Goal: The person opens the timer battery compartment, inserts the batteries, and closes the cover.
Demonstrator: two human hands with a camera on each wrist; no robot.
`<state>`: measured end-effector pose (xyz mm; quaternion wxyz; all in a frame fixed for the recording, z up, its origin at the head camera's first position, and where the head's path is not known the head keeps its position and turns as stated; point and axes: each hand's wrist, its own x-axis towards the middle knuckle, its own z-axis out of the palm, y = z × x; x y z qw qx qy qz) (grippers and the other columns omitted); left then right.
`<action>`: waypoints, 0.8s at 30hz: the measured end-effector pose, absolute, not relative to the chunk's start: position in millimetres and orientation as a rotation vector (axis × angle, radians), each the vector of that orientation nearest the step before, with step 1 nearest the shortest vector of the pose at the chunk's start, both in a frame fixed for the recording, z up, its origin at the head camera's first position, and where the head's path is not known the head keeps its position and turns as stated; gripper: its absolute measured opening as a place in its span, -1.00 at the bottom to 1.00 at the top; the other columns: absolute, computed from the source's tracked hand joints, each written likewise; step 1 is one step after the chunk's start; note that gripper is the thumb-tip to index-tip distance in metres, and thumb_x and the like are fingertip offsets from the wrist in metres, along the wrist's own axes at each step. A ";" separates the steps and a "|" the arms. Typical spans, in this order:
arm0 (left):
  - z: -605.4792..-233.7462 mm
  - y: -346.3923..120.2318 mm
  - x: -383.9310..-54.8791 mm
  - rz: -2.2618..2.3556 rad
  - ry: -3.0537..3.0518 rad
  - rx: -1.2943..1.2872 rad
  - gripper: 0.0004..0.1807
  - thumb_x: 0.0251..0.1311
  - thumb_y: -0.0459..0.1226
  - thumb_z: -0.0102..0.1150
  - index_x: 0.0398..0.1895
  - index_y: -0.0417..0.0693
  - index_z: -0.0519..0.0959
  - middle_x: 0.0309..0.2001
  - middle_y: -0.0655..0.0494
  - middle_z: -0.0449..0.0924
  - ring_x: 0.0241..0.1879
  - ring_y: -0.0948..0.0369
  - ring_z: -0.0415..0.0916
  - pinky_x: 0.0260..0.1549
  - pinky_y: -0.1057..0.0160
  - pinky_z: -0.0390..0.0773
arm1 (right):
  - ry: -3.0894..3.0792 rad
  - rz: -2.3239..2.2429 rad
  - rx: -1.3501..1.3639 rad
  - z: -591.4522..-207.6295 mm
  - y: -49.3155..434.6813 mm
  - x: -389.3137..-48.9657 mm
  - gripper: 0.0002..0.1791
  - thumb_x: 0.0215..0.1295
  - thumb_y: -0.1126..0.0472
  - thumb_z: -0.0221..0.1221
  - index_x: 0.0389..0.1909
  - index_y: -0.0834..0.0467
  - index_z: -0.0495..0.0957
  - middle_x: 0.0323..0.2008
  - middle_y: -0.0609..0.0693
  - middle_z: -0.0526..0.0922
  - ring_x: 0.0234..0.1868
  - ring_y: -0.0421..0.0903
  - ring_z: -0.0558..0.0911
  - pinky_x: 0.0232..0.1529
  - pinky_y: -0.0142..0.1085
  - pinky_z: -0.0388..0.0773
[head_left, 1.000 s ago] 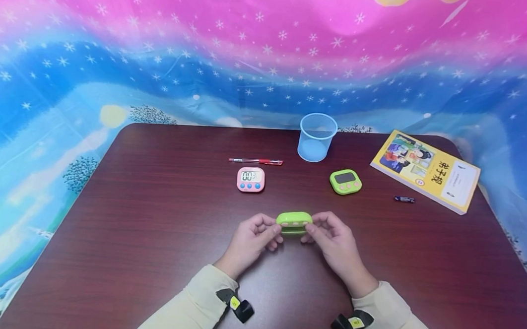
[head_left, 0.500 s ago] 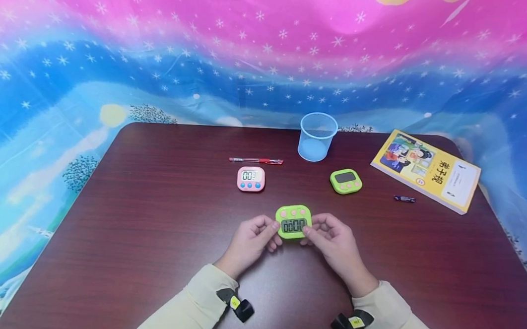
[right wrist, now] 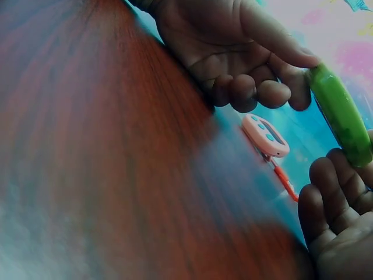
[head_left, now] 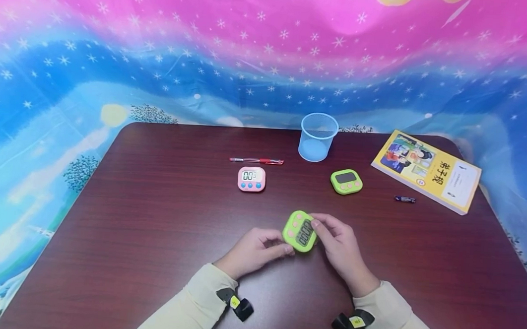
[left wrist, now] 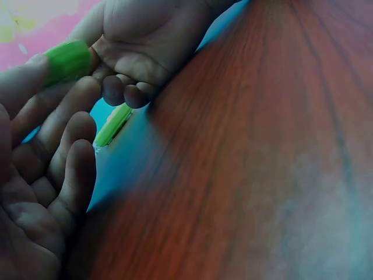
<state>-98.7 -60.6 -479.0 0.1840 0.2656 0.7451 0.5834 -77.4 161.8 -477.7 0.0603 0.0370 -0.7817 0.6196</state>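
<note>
A green digital timer (head_left: pixel 294 231) with pinkish buttons and a grey screen is held above the table between both hands, turned sideways and slanted. My left hand (head_left: pixel 256 251) pinches its lower left corner, thumb in front. At the upper right edge, my right hand (head_left: pixel 341 248) pinches it with the thumb on the face. The left wrist view shows the timer's green edge (left wrist: pixel 69 61) between the two hands. In the right wrist view the timer (right wrist: pixel 344 116) stands on edge, left thumb at its top end. The fingers behind it are partly hidden in the head view.
Beyond the hands lie a pink timer (head_left: pixel 251 179), a second green timer (head_left: pixel 346 182) with a blank screen, and a red pen (head_left: pixel 256 160). A blue mesh bin (head_left: pixel 317 137) stands at the back. Right lie a small dark battery-like cylinder (head_left: pixel 405 199) and a yellow book (head_left: pixel 426 170).
The held timer has tipped from edge-on to face-up, then turned so its buttons point left. My left hand has shifted down to its lower corner; the right thumb has moved up its edge.
</note>
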 end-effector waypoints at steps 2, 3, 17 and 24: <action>-478.5 -60.2 -98.7 1.634 2.117 0.725 -0.66 0.19 -0.22 0.43 0.04 0.01 0.65 -0.33 0.26 0.71 -0.34 0.32 0.61 -0.30 0.31 0.68 | -2.382 1.863 0.134 -477.6 162.4 -77.3 -0.78 0.49 0.27 0.12 -0.02 0.24 0.68 -0.11 0.08 0.75 -0.06 -0.27 0.65 -0.02 -0.50 0.56; -478.1 -60.0 -98.7 1.634 2.117 0.714 -0.50 0.14 -0.24 0.47 0.17 0.02 0.58 -0.32 0.26 0.69 -0.34 0.32 0.62 -0.31 0.31 0.68 | -2.395 1.856 0.147 -477.5 162.7 -77.1 -0.78 0.49 0.26 0.12 -0.02 0.23 0.69 -0.09 0.06 0.75 -0.03 -0.28 0.65 0.02 -0.51 0.53; -477.6 -56.5 -98.7 1.800 2.065 0.579 -0.10 0.00 -0.39 0.53 0.39 -0.06 0.21 -0.23 0.05 0.66 -0.38 0.23 0.57 -0.37 0.31 0.69 | -2.333 2.023 0.206 -475.1 158.4 -74.5 -0.75 0.39 0.37 0.20 0.03 0.34 0.48 -0.23 0.18 0.65 -0.25 -0.18 0.65 -0.23 -0.42 0.63; -476.5 -55.5 -98.4 1.979 1.931 0.357 -0.12 0.01 -0.46 0.49 0.30 -0.08 0.10 0.11 -0.07 0.60 -0.11 0.18 0.64 -0.12 0.30 0.70 | -2.359 2.101 0.354 -476.9 157.0 -73.4 -0.58 0.24 0.43 0.31 0.11 0.29 0.47 -0.20 0.18 0.68 -0.26 -0.10 0.67 -0.22 -0.35 0.69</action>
